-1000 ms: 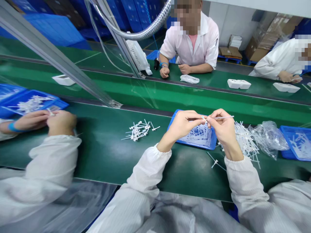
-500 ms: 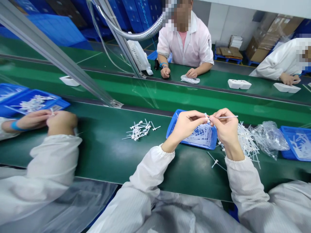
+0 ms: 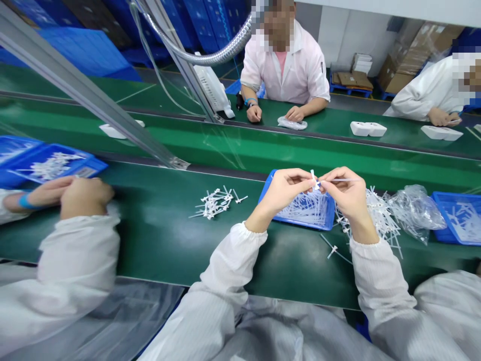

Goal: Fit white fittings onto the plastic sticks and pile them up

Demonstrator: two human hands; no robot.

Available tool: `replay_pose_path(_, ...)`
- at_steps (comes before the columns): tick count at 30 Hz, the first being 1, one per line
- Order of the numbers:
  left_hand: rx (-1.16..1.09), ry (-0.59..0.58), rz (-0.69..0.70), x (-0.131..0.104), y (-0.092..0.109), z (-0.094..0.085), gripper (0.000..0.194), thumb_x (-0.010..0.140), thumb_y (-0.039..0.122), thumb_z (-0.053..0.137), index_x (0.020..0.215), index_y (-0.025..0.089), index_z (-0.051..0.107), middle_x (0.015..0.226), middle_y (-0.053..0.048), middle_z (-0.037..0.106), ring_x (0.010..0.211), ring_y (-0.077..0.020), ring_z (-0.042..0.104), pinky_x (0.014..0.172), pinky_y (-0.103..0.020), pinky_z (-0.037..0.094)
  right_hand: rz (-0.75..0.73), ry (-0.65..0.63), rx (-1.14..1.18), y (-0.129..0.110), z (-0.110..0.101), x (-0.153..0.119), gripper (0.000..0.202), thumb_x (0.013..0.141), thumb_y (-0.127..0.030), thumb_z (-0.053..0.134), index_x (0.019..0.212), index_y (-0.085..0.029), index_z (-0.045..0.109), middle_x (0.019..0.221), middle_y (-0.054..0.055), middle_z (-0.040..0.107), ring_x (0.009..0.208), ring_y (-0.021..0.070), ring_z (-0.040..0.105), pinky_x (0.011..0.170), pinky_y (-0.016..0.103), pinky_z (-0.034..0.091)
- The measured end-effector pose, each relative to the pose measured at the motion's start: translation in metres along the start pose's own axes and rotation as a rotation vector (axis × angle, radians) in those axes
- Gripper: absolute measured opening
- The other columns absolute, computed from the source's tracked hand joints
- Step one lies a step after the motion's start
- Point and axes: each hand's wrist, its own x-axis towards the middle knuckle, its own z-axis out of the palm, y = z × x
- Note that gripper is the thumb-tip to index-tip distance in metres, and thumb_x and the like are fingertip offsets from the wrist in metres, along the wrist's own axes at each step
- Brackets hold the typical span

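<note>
Above a blue bin point(image 3: 277, 216) of thin clear tubes, my two hands meet with their fingertips almost touching. My left hand point(image 3: 287, 193) pinches a small white plastic connector point(image 3: 312, 175) between thumb and fingers. Pinched in my right hand point(image 3: 347, 193) is a thin translucent tube point(image 3: 347, 179), its near end at the connector and its far end pointing right. Whether the tube sits inside the connector I cannot tell. A pile of white tube pieces point(image 3: 383, 220) lies behind my right wrist, and one connector with tubes point(image 3: 333, 249) lies in front of the bin.
A small heap of connectors with tubes point(image 3: 216, 203) lies left of the bin. To the right are a crumpled clear bag point(image 3: 417, 213) and another blue bin point(image 3: 441, 228). A co-worker's hands point(image 3: 80, 195) work at the left. A slanted metal post point(image 3: 112, 113) stands by the conveyor point(image 3: 255, 150).
My hands have shifted slightly left, and the white connector is turned more upright. The co-worker's hands at the left have moved a little down and left. A white tray has appeared on the conveyor.
</note>
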Motion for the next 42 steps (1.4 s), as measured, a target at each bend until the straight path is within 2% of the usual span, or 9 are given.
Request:
replay_pose_path(5, -0.038, -0.073, -0.048, 0.001, 0.000, -0.006, 0.028, 0.077, 0.041, 0.097, 0.085, 0.016, 0.084, 0.070, -0.004, 0.075, 0.065, -0.0126, 0.067, 0.065, -0.025, 0.055, -0.143, -0.069, -0.089, -0.007, -0.003, -0.002, 0.013, 0.089, -0.026, 0.087, 0.089, -0.024, 0.074, 0.094, 0.003, 0.082, 0.090, 0.0182, 0.079, 0.083, 0.034, 0.067)
replay_pose_path(9, -0.027, -0.122, -0.093, 0.000, 0.005, -0.009, 0.028, 0.077, 0.040, 0.097, 0.086, 0.016, 0.085, 0.070, -0.004, 0.075, 0.064, -0.0126, 0.067, 0.065, -0.025, 0.056, -0.250, -0.103, -0.193, -0.009, -0.006, -0.002, 0.011, 0.091, -0.022, 0.085, 0.089, -0.025, 0.075, 0.093, 0.003, 0.082, 0.090, 0.0196, 0.080, 0.087, 0.038, 0.066)
replay_pose_path(15, -0.003, -0.131, -0.126, -0.002, 0.010, -0.011, 0.031, 0.077, 0.042, 0.097, 0.090, 0.015, 0.086, 0.075, -0.006, 0.078, 0.065, -0.0132, 0.069, 0.065, -0.025, 0.058, -0.347, -0.137, -0.307, -0.013, -0.008, -0.004, 0.010, 0.091, -0.020, 0.083, 0.088, -0.025, 0.075, 0.096, 0.004, 0.084, 0.090, 0.0211, 0.081, 0.086, 0.039, 0.066)
replay_pose_path(24, -0.011, -0.156, -0.138, -0.002, 0.010, -0.011, 0.031, 0.075, 0.043, 0.098, 0.087, 0.016, 0.086, 0.074, -0.007, 0.079, 0.064, -0.0152, 0.071, 0.064, -0.028, 0.060, -0.303, -0.171, -0.302, -0.012, -0.010, -0.004, 0.012, 0.094, -0.026, 0.081, 0.085, -0.028, 0.072, 0.094, 0.003, 0.084, 0.089, 0.0232, 0.080, 0.085, 0.044, 0.065)
replay_pose_path(33, -0.023, -0.128, -0.125, -0.005, 0.014, -0.005, 0.035, 0.074, 0.044, 0.099, 0.084, 0.015, 0.083, 0.070, -0.006, 0.077, 0.063, -0.0150, 0.071, 0.065, -0.028, 0.060, -0.292, -0.107, -0.214, -0.003, -0.004, -0.004, 0.033, 0.094, -0.033, 0.082, 0.077, -0.027, 0.054, 0.086, 0.003, 0.077, 0.083, 0.0228, 0.074, 0.078, 0.042, 0.059)
replay_pose_path(36, -0.022, -0.116, -0.109, -0.006, 0.015, -0.002, 0.035, 0.075, 0.044, 0.098, 0.085, 0.014, 0.083, 0.069, -0.006, 0.076, 0.064, -0.0150, 0.071, 0.065, -0.027, 0.059, -0.322, -0.100, -0.195, -0.002, -0.004, -0.004, 0.035, 0.094, -0.031, 0.081, 0.077, -0.027, 0.052, 0.086, 0.003, 0.075, 0.082, 0.0222, 0.073, 0.076, 0.041, 0.057)
replay_pose_path(42, 0.009, -0.077, -0.065, -0.006, 0.011, 0.000, 0.033, 0.077, 0.044, 0.097, 0.085, 0.015, 0.082, 0.072, -0.006, 0.077, 0.069, -0.0168, 0.073, 0.066, -0.027, 0.058, -0.255, -0.058, -0.251, -0.002, -0.004, -0.005, 0.035, 0.094, -0.035, 0.081, 0.076, -0.027, 0.051, 0.086, 0.003, 0.075, 0.082, 0.0229, 0.072, 0.077, 0.042, 0.058)
